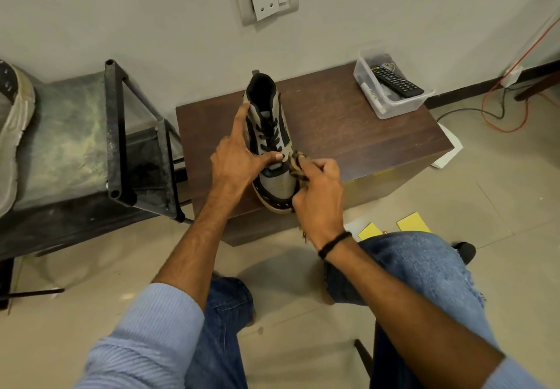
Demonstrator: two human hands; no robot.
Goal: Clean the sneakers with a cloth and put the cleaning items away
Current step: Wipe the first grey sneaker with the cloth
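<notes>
- One sneaker (269, 134) stands on the low brown table (348, 134), toe pointing back at the person and heel towards the wall, so its long axis runs straight away from him.
- Left hand (239, 158) braces it without wrapping round: index finger straight up the left side to the collar, thumb pressed across the lower laces.
- Right hand (318, 194) clenches a bunched patterned cloth (297, 164) and holds it on the shoe's right flank, just behind the toe cap.
- That's the key line-up: the cloth hand is on the near right side, so any stroke looks set to run along that flank, heelwards or round the toe.
- Further out, a clear tub (394, 107) with a remote (397, 81) sits at the table's far right corner.
- Another shoe (12, 134) lies on the metal rack (115, 134) to the left.
</notes>
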